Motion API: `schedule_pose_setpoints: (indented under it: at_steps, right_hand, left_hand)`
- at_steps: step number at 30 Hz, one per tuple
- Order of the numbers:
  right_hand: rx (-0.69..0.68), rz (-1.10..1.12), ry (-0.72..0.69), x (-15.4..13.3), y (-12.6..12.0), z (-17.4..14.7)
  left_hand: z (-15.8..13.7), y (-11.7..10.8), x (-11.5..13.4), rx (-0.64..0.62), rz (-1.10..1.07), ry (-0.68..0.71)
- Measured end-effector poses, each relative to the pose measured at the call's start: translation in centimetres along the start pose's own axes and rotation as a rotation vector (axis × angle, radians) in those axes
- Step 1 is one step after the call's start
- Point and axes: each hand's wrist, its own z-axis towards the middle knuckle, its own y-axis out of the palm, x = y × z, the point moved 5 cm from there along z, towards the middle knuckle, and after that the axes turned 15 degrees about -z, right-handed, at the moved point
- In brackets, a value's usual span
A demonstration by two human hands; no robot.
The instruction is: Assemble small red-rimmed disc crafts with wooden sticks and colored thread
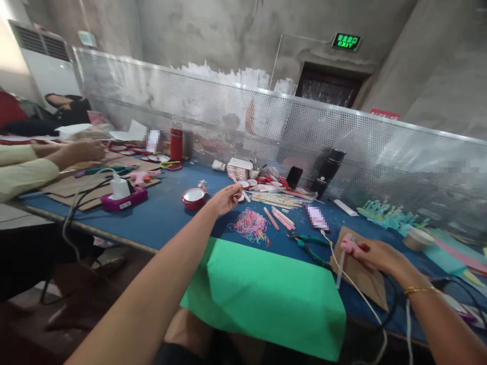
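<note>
My left hand [227, 199] reaches out over the middle of the table, pinching a thin flat wooden stick [246, 194] between its fingertips. Off to the right, my right hand [384, 256] is closed around a pink glue gun [349, 244], held above a brown cardboard piece [365, 279]. A translucent glue stick [340, 271] juts from the gun. Below my left hand lies a tangle of colourful thread [250, 224], with pink sticks [282, 219] beside it. A green sheet [266, 294] hangs over the table's front edge toward my lap.
Green-handled pliers [310, 246] and a phone with a cable [317, 218] lie near the cardboard. Round red-rimmed pieces [194, 196] are stacked left of my hand. A purple power strip [124, 199] sits farther left, near another person's hands [81, 152]. A perforated metal screen [213, 111] stands behind.
</note>
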Motion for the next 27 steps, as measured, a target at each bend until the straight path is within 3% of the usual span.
schedule_pose_setpoints:
  at_steps: [2, 5, 7, 10, 13, 16, 21, 27]
  right_hand:
    - [-0.033, -0.012, -0.032, -0.2, -0.5, 0.3]
    - [0.186, 0.094, 0.001, -2.6, -5.3, 1.3]
    - [0.248, 0.291, -0.071, -7.0, -8.8, 2.5]
    - [0.220, 0.610, -0.215, -16.3, -12.6, 5.0]
    - [0.157, 0.863, -0.359, -25.4, -13.7, 7.8]
    - [0.018, 1.083, -0.450, -31.3, -12.6, 10.1]
    - [-0.035, 1.399, -0.399, -33.1, -11.1, 11.6]
    - [-0.161, 1.494, -0.380, -32.9, -10.4, 11.5]
  left_hand:
    - [0.1, -0.1, -0.2, -0.020, -0.002, -0.022]
    - [0.0, 0.3, -1.1, -0.080, 0.013, -0.146]
    - [-0.5, 0.7, -1.7, -0.130, 0.030, -0.236]
    - [-1.1, 1.1, -2.1, -0.165, 0.032, -0.279]
    - [-1.5, 1.1, -1.9, -0.195, 0.001, -0.269]
    - [-1.5, 1.1, -1.6, -0.215, -0.035, -0.244]
    - [-1.0, 1.2, -1.8, -0.189, -0.041, -0.257]
    - [-1.4, 1.9, -2.3, -0.171, 0.065, -0.275]
